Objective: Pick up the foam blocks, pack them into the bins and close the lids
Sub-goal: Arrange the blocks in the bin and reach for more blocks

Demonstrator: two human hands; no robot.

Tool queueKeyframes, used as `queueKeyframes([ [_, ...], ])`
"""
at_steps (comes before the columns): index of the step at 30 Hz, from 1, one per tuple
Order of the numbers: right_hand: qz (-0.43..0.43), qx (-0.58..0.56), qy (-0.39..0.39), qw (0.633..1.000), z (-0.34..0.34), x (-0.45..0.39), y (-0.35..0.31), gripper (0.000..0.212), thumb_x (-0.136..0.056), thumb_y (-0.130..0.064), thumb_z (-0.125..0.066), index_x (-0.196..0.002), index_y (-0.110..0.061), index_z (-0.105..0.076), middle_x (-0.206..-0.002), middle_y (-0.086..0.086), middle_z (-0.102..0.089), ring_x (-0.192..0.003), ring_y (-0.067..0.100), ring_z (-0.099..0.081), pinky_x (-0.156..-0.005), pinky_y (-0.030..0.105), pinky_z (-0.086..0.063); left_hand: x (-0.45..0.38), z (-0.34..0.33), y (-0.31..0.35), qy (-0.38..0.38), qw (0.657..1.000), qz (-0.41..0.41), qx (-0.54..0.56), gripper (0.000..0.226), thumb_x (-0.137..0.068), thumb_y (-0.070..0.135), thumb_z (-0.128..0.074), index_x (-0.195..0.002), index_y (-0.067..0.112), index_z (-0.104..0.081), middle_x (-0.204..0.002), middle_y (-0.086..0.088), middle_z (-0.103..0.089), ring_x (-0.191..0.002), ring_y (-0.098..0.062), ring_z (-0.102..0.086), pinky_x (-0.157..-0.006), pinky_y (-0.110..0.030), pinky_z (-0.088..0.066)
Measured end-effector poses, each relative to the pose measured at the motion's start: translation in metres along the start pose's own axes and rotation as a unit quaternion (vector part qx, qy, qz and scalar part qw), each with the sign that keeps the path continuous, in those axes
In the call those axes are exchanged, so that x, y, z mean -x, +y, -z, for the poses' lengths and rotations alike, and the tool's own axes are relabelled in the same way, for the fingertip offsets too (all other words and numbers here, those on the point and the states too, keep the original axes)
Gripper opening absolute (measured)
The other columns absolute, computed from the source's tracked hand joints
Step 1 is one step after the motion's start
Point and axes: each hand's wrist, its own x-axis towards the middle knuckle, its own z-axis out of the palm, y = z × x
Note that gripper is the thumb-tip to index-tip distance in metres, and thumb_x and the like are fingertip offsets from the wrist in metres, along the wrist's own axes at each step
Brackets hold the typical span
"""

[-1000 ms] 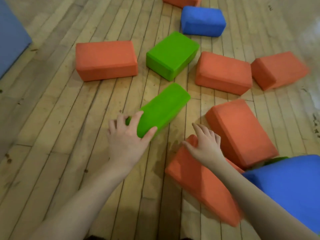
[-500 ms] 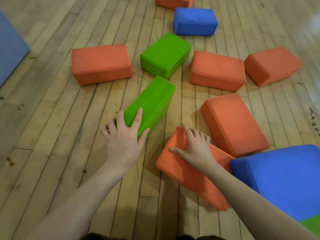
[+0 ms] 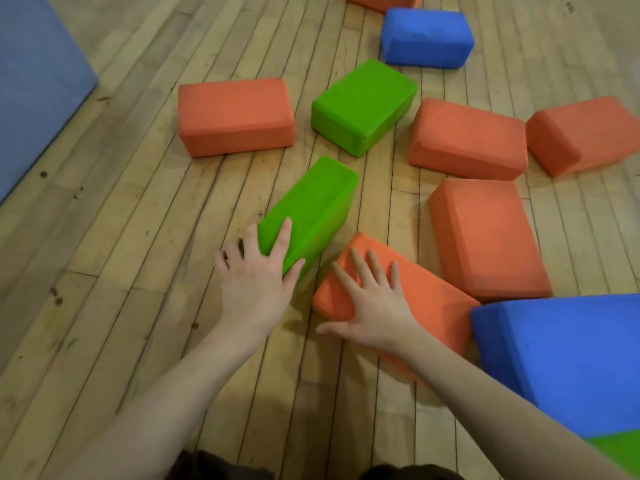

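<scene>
A person reaches both bare arms down over a plank floor (image 3: 104,306) strewn with foam blocks, taking two at once. The left hand (image 3: 256,282) wraps the near end of a green block (image 3: 311,209), forefinger laid over its top and thumb pressed to its right side, a clasp that looks set to lift it. The right hand (image 3: 374,306) lies spread and flat on the near orange block (image 3: 426,306), fingers splayed across the top, thumb out past the left corner; it presses rather than grasps, probably steadying the block before the fingers curl round an edge. The two blocks sit just beside each other, near ends almost meeting between the hands.

Farther out lie a second green block (image 3: 363,105), several more orange ones, and a blue block (image 3: 427,38) near the top edge. A large blue block (image 3: 561,362) rests close at lower right, touching the orange one under the right hand. No bin or lid can be made out, so packing has yet to begin for these pieces; a blue slab (image 3: 34,84) at far left cannot be identified.
</scene>
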Motion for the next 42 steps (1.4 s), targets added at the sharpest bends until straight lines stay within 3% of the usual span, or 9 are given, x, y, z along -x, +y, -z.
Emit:
queueKeyframes([
  [3,0.004,0.049,-0.032,0.998,-0.004,-0.001,-0.006,0.100,-0.077,-0.064,-0.055,-0.150,-0.026,0.002,-0.157,0.012,0.014,-0.141,0.040,0.014,-0.108,0.066,0.005,0.003,0.003,-0.003,0.006,1.000,0.003,0.015,0.058,-0.086,0.048,-0.053,-0.137,0.020,-0.048,-0.120,-0.025,-0.052,-0.092,-0.044,-0.054,-0.079,-0.053,-0.043],
  [6,0.004,-0.017,0.013,1.000,0.010,-0.007,-0.011,0.076,-0.090,-0.052,-0.047,-0.150,-0.021,-0.012,-0.158,0.012,-0.005,-0.143,0.041,-0.001,-0.108,0.066,-0.006,0.004,0.006,-0.015,0.022,1.000,0.013,0.017,0.055,-0.085,0.045,-0.057,-0.135,0.021,-0.050,-0.119,-0.026,-0.052,-0.092,-0.044,-0.053,-0.079,-0.053,-0.042],
  [12,0.036,-0.178,0.087,0.979,0.057,-0.040,-0.030,0.055,-0.094,-0.039,-0.048,-0.144,-0.020,-0.035,-0.148,0.004,-0.039,-0.132,0.027,-0.040,-0.103,0.045,-0.039,0.000,0.018,-0.032,0.034,0.997,0.057,0.025,0.050,-0.090,0.048,-0.048,-0.133,0.023,-0.053,-0.121,-0.025,-0.052,-0.094,-0.043,-0.053,-0.081,-0.052,-0.041],
  [18,0.030,-0.103,0.143,0.984,0.079,-0.043,-0.025,0.044,-0.098,-0.041,-0.039,-0.141,-0.041,-0.034,-0.144,-0.006,-0.039,-0.121,0.021,-0.049,-0.079,0.038,-0.049,-0.005,0.016,-0.031,0.019,0.999,0.048,0.008,0.043,-0.096,0.042,-0.041,-0.132,0.023,-0.054,-0.116,-0.023,-0.053,-0.087,-0.040,-0.053,-0.072,-0.045,-0.042],
  [20,0.024,-0.054,0.128,0.990,0.081,-0.039,-0.022,0.053,-0.093,-0.054,-0.036,-0.143,-0.040,-0.028,-0.148,-0.003,-0.032,-0.123,0.024,-0.047,-0.084,0.039,-0.047,-0.005,0.013,-0.031,-0.012,0.999,0.038,0.003,0.051,-0.090,0.047,-0.041,-0.135,0.024,-0.050,-0.116,-0.024,-0.051,-0.086,-0.039,-0.054,-0.071,-0.043,-0.044],
  [23,-0.020,-0.003,0.052,0.998,0.080,-0.036,-0.024,0.094,-0.076,-0.077,-0.043,-0.149,-0.034,-0.001,-0.156,0.004,-0.010,-0.128,0.033,-0.039,-0.094,0.045,-0.043,-0.010,0.011,-0.030,-0.052,0.998,0.026,0.022,0.063,-0.084,0.052,-0.044,-0.141,0.025,-0.042,-0.121,-0.025,-0.048,-0.089,-0.039,-0.057,-0.070,-0.040,-0.048],
  [26,-0.033,-0.033,0.053,0.998,0.079,-0.037,-0.026,0.096,-0.079,-0.063,-0.055,-0.148,-0.032,0.004,-0.156,0.005,-0.004,-0.128,0.036,-0.037,-0.089,0.044,-0.047,-0.018,0.011,-0.031,-0.084,0.995,0.020,0.045,0.068,-0.086,0.053,-0.049,-0.146,0.029,-0.030,-0.135,-0.024,-0.039,-0.101,-0.040,-0.054,-0.077,-0.041,-0.047],
  [32,0.009,-0.094,0.155,0.983,0.117,-0.065,-0.060,0.077,-0.084,-0.054,-0.055,-0.147,-0.034,-0.017,-0.153,0.005,-0.011,-0.126,0.033,-0.041,-0.078,0.043,-0.053,-0.034,0.046,-0.055,0.001,0.992,0.080,0.093,0.065,-0.080,0.050,-0.048,-0.141,0.029,-0.042,-0.137,-0.024,-0.042,-0.105,-0.043,-0.054,-0.083,-0.048,-0.046],
  [42,0.227,-0.152,0.201,0.941,0.236,-0.107,-0.233,0.073,-0.082,-0.052,-0.060,-0.145,-0.037,-0.027,-0.154,0.001,-0.017,-0.131,0.029,-0.037,-0.082,0.043,-0.049,-0.018,0.203,-0.167,0.146,0.955,0.260,-0.005,0.060,-0.077,0.053,-0.043,-0.130,0.027,-0.054,-0.138,-0.015,-0.046,-0.090,-0.040,-0.058,-0.070,-0.044,-0.048],
])
